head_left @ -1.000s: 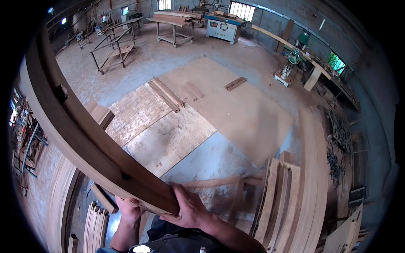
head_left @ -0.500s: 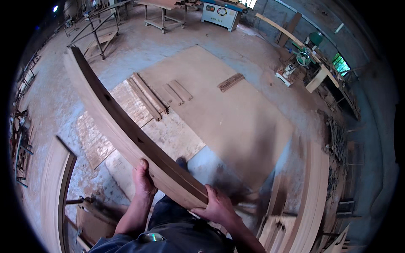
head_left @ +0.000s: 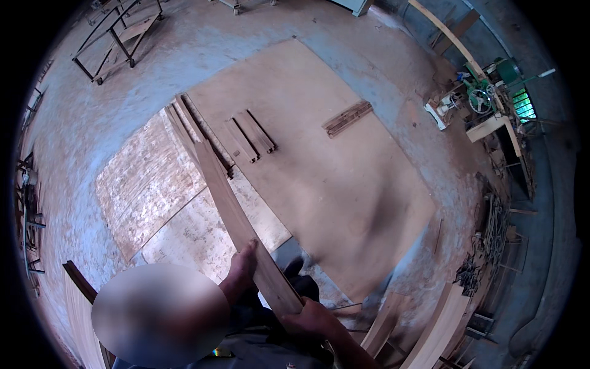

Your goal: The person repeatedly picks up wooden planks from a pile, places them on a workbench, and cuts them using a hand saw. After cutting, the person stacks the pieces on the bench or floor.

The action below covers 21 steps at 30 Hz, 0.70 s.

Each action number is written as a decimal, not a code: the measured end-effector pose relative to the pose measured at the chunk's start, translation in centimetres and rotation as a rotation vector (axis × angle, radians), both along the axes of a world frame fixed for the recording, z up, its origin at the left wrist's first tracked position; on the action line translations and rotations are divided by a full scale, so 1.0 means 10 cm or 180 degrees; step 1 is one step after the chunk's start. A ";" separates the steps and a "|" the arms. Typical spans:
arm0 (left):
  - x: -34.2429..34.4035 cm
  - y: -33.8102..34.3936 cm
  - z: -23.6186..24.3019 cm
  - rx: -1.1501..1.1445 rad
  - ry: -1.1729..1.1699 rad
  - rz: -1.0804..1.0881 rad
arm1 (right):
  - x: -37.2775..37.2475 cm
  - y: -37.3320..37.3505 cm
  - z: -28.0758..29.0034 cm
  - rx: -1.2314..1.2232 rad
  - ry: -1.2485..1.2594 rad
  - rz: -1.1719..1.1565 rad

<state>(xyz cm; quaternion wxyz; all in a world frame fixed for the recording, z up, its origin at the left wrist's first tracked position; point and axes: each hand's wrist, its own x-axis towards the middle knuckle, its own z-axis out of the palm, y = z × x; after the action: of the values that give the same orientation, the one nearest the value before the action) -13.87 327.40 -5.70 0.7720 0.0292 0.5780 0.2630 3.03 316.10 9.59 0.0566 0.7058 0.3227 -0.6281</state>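
Note:
A long wooden board (head_left: 236, 209) points away from my body, its far end just in front of thin strips on the floor. My left hand (head_left: 243, 263) grips its left edge at mid-length, thumb up along the side. Nearer my body, my right hand (head_left: 311, 318) is wrapped round the board's near end from the right. A smeared oval patch hides part of my left forearm. Several narrow wooden strips (head_left: 196, 132) lie side by side beyond the board, with two shorter pieces (head_left: 251, 135) to their right.
A brown sheet (head_left: 319, 184) and pale worn panels (head_left: 147, 178) cover the floor ahead. Another short bundle of strips (head_left: 347, 119) rests on the sheet's right edge. Timbers (head_left: 439, 326) stand at right, another (head_left: 83, 313) at left. A green machine (head_left: 482, 98) stands far right, a metal frame trolley (head_left: 117, 43) far left.
The board has swung from pointing far left to nearly straight ahead and dropped toward the floor strips. Both hands stay on it. The view has tilted further down.

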 end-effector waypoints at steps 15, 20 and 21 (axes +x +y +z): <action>2.33 1.75 -0.47 -0.0054 -0.0120 0.0280 | 2.37 1.88 -1.24 0.0068 0.0268 0.0426; 2.97 1.98 -0.62 -0.0221 -0.0250 0.0097 | 2.81 2.68 -1.29 -0.0395 0.0182 0.0318; 3.04 2.14 -0.70 -0.0201 -0.0367 0.0054 | 2.91 2.81 -1.38 -0.0511 0.0241 0.0292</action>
<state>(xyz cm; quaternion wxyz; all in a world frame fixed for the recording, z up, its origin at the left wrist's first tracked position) 16.50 348.78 -12.74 0.8022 -0.0152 0.5408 0.2524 32.16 344.25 -4.19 0.1293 0.6593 0.3052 -0.6749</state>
